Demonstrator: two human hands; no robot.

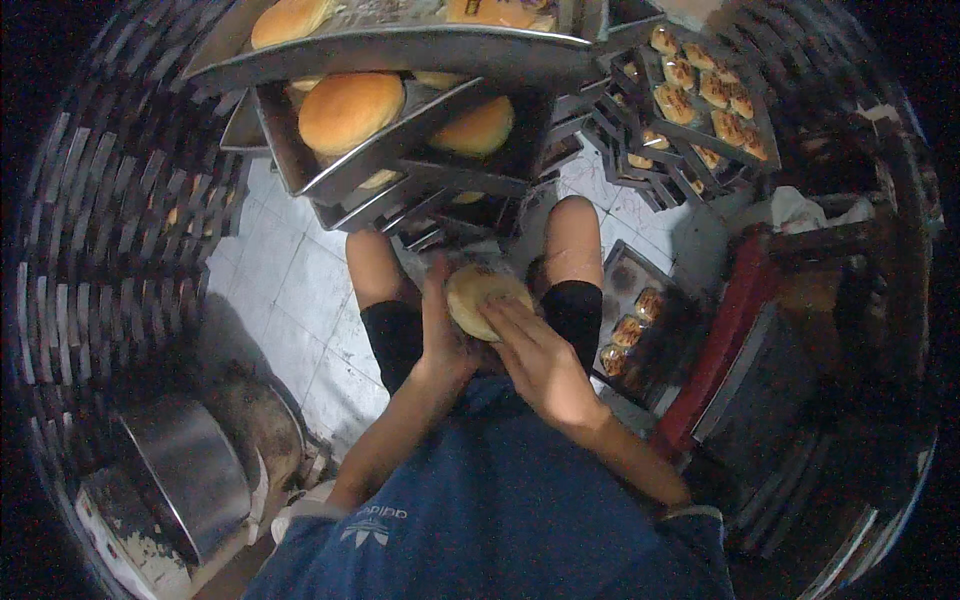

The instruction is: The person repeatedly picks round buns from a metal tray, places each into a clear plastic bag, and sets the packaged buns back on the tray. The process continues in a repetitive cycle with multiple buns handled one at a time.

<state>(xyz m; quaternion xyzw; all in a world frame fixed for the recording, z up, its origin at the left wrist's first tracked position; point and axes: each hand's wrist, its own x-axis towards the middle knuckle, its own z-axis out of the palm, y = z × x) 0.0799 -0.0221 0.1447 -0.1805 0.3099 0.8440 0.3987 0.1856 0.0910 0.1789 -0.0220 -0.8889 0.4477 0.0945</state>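
Observation:
Between my two hands, over my lap, is a round pale bun. My left hand stands upright along the bun's left edge, thumb or fingers pointing up. My right hand lies with its fingers flat over the bun's lower right face. In front of my knees, metal trays are stacked crosswise; one holds a large golden-brown round bun, and a second round bun lies partly in shadow beside it. The top tray holds another golden bun and an item in printed wrapping.
Stacked trays with wrapped buns stand at the upper right. A floor tray by my right knee holds several wrapped buns. Dark slatted stacks line the left, above a large metal pot. A red-edged object is at the right.

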